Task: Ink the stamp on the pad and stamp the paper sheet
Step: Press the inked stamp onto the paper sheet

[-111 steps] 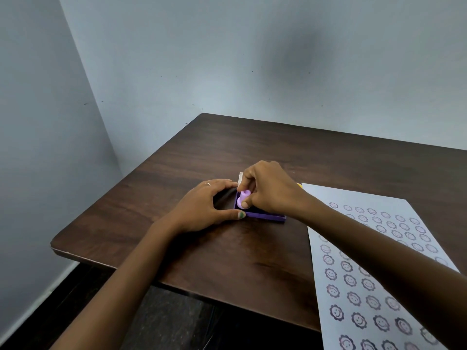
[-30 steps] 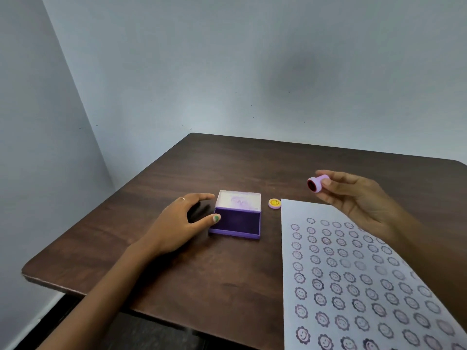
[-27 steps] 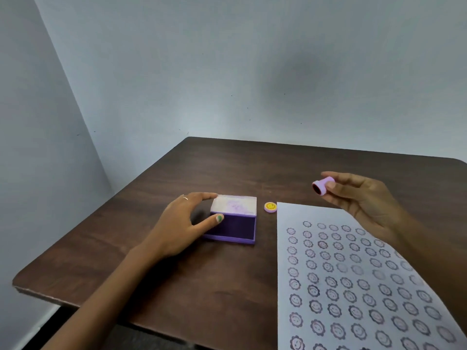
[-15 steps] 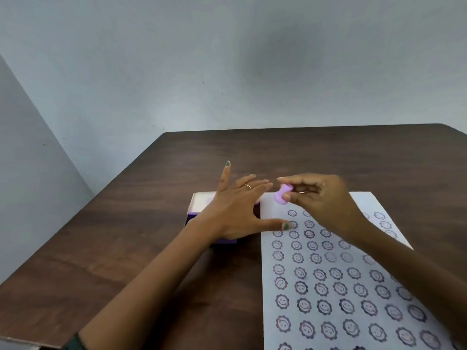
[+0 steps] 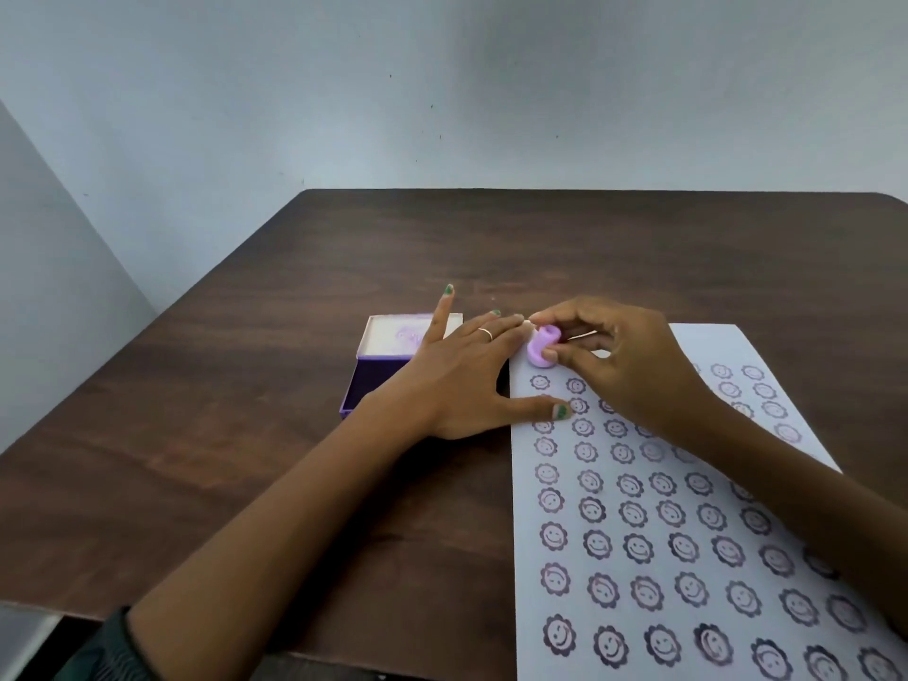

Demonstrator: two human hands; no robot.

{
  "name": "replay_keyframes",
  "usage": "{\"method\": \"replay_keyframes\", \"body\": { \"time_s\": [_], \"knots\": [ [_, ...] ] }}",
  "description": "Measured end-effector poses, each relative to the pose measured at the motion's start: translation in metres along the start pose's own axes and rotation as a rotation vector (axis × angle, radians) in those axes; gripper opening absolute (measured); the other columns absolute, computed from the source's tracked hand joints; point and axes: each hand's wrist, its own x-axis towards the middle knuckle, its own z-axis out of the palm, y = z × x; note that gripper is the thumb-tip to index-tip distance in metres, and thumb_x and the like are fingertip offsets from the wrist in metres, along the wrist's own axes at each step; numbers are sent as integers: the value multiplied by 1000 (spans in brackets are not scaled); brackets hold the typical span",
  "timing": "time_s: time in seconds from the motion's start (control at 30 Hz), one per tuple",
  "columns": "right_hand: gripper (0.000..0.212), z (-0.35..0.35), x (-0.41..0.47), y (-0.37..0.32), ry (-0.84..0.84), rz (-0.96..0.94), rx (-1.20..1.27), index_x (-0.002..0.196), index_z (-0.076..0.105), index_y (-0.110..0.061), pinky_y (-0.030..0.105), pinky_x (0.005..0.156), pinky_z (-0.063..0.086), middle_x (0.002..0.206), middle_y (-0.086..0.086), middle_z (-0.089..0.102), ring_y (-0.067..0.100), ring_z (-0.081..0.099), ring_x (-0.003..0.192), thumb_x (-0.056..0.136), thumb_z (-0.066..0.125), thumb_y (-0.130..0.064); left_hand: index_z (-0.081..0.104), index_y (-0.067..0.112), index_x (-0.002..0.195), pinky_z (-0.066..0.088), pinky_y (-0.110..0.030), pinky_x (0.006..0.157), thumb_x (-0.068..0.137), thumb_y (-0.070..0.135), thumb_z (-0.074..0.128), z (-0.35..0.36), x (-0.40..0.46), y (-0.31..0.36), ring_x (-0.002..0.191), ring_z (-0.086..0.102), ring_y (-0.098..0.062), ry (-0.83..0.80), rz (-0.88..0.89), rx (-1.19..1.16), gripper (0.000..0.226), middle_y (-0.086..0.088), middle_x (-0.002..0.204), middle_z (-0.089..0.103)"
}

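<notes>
1. Right hand [image 5: 634, 366] pinches the stamp [image 5: 540, 350], pressed on the sheet's [image 5: 737, 533] top-left corner
2. Left hand [image 5: 462, 380] – spread flat, holding nothing – pins the sheet's edge
3. Pad [image 5: 378, 380] lies open, just left

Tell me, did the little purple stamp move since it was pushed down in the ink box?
Yes. The purple stamp left the ink pad and went right. The right hand now presses it on the top left corner of the paper sheet.

Pad [image 5: 373, 383] partly hidden behind left hand [image 5: 462, 380]; stamp [image 5: 540, 349] face unseen under right hand [image 5: 634, 366]; paper [image 5: 688, 557] cut off at bottom and right.
</notes>
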Motion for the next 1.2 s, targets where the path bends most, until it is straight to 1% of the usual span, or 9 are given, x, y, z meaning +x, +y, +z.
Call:
{"method": "replay_keyframes", "body": {
  "time_s": [0.07,0.23,0.37,0.5,0.67,0.77,0.93,1.1,1.2],
  "knots": [
    [26,0,0,0,-8,2,-14,106,66,-9,22,84,47,105,8,70,17,63,92,80,67,-13,21,27,148,-25,-48,112,77,78,35,1,1,-1,146,13,-13,0,1,-4,89,4,158,23],
    [27,0,-1,-1,-24,12,-38,106,66,-8,7,81,39,107,10,70,13,59,90,79,67,-12,22,26,148,-25,-47,111,76,79,34,3,1,-2,147,13,-14,0,2,-11,90,3,158,23],
    [26,0,-2,-2,-37,3,-42,105,66,-7,4,80,37,106,11,70,11,58,89,79,67,-9,24,25,147,-25,-47,112,76,79,35,3,1,-1,147,13,-15,-5,-3,-13,90,2,158,24],
    [27,1,-4,-3,-52,-7,-59,106,66,-6,-2,77,36,105,12,70,10,57,88,79,67,-8,22,28,148,-22,-51,113,77,78,36,2,1,0,146,14,-14,-6,-6,-17,88,3,157,24],
    [26,4,-4,-4,-49,-4,-72,105,66,-4,2,78,33,104,14,71,12,56,86,78,67,-7,22,31,146,-21,-52,113,77,78,36,1,-1,1,146,15,-14,1,0,-32,85,2,157,26],
    [26,5,-3,-4,-46,22,-57,104,67,-5,6,77,37,103,13,71,14,60,85,78,68,-8,22,29,147,-21,-51,113,76,78,36,2,-1,2,146,15,-14,-1,-3,-28,86,2,157,25],
    [23,4,1,-4,-59,66,-13,98,69,-9,4,68,44,93,7,72,5,59,73,74,72,-11,22,30,147,-22,-52,113,76,78,35,2,-1,1,146,15,-13,5,2,-19,87,2,157,25],
    [21,2,2,-5,-66,79,-37,97,69,-10,3,68,41,94,7,72,8,59,75,76,70,-12,21,28,147,-21,-52,113,76,78,36,2,-1,1,146,14,-13,-7,-7,-20,88,3,157,24],
    [21,4,3,-6,-72,79,-39,97,69,-8,8,70,42,95,9,72,12,60,76,76,70,-10,21,29,147,-21,-52,113,76,79,36,3,-1,0,146,14,-13,-5,-2,-26,89,3,157,24]
  ]
}}
